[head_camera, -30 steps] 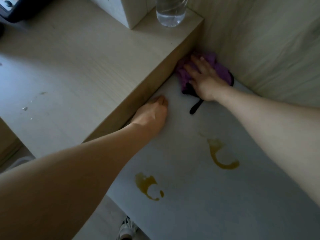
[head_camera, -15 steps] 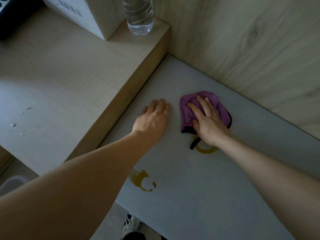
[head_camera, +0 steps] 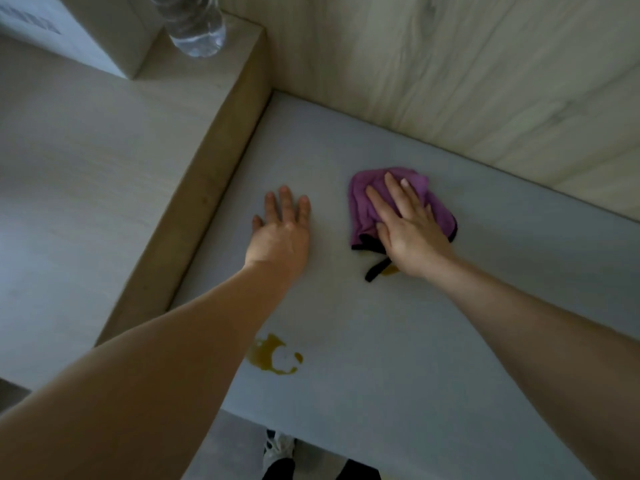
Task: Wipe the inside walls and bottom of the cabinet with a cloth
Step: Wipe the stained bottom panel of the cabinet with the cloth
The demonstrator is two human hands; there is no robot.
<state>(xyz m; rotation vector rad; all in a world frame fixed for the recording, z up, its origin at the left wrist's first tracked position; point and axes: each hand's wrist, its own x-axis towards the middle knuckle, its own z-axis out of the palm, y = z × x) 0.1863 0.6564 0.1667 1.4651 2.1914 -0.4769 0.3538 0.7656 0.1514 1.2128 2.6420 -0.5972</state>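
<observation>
Right hand (head_camera: 410, 230) is pressing flat, fingers straight, on my purple cloth (head_camera: 367, 202) on the grey cabinet bottom (head_camera: 433, 358) (near the back wall (head_camera: 450, 81)); left hand (head_camera: 281, 233) is resting flat beside it, fingers straight, holding nothing; yellow stain (head_camera: 273, 356) is sitting nearer me.

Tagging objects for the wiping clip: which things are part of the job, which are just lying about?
Job: purple cloth, right hand pressing it, left hand flat on the cabinet bottom, yellow stain, wooden wall.
Lying about: water bottle, box.
</observation>
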